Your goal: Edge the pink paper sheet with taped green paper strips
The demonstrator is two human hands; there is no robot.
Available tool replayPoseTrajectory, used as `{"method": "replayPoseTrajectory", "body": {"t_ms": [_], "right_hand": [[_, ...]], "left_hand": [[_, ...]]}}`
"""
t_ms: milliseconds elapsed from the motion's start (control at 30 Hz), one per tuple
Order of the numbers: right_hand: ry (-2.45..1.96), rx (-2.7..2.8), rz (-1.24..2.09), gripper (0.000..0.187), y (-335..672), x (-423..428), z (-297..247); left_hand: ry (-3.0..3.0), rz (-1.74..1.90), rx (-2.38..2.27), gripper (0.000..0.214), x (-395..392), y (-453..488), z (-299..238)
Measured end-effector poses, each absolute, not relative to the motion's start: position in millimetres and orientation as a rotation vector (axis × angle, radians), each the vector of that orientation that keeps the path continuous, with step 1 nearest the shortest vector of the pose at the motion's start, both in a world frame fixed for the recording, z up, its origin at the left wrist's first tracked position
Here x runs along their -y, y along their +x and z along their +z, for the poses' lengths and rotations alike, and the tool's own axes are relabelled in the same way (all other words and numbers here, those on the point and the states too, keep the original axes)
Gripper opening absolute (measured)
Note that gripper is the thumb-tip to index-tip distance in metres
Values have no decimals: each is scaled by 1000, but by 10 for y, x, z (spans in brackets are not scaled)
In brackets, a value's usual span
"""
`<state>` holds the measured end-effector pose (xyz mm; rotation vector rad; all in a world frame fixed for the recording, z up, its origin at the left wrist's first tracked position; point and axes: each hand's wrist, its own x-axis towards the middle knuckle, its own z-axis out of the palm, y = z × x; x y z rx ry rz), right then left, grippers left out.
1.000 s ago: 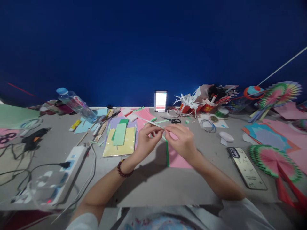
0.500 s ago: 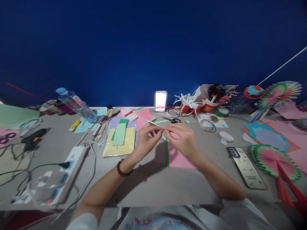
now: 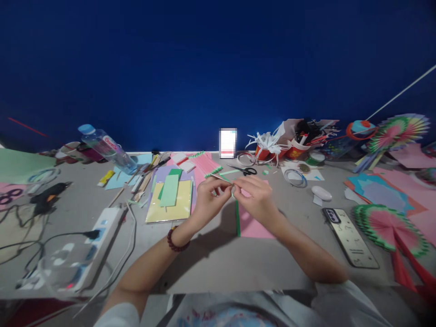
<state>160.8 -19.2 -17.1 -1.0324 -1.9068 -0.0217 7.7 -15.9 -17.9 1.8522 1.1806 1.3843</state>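
A thin pale strip [image 3: 220,177] is pinched between the fingertips of both hands, its free end pointing up and to the left. My left hand [image 3: 211,199] is closed on it, wearing a dark red bead bracelet [image 3: 177,240] at the wrist. Close beside it, my right hand [image 3: 257,200] grips the strip with thumb and fingers. The strip's material is too small to tell. Beneath the right hand lies a pink paper sheet [image 3: 254,222] with a green left edge. Black scissors [image 3: 248,171] rest just beyond the hands.
To the left are yellow paper [image 3: 185,200], green pieces [image 3: 169,188], a power strip [image 3: 98,245] and a glue gun [image 3: 47,200]. A tilted bottle [image 3: 111,147] stands behind. At right lie a phone [image 3: 350,238], a watermelon-coloured paper fan [image 3: 388,227] and cups of tools [image 3: 298,150].
Both hands stay together in the same place, with small finger shifts. Less of the pale strip sticks out up-left, and the pleated pink paper behind it shows more.
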Motion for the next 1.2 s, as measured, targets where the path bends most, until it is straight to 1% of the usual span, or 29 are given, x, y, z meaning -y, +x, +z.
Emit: {"method": "replayPoseTrajectory", "body": {"t_ms": [133,233,433,633,867,1067,1133,1200], "right_hand": [[-1044,1890,86,17,1652,175,-124],[-1091,1907,137,15,1699,164,-41],[-1224,1948,327,12,1921,17,94],[-1317,1921,485,15,2217,-294,-43],[-1532,1823,524,20,2591,-564,-205],[-1855,1667,382,13,2965,-692,-251],[-1938,1551,352,11,3094,-679,-198],[-1972,1443,351,12,3217,-621,-103]], "left_hand": [[1846,1376,-1137,7,159,75,-151],[1838,1305,-1093,8,142,66,-137],[1735,977,-808,10,90,30,-132],[1607,781,-538,17,110,-19,-81],[1561,616,-298,16,116,-94,41],[1613,621,-343,27,129,-160,118],[1621,618,-349,28,118,-182,124],[1626,615,-348,28,101,-199,129]]}}
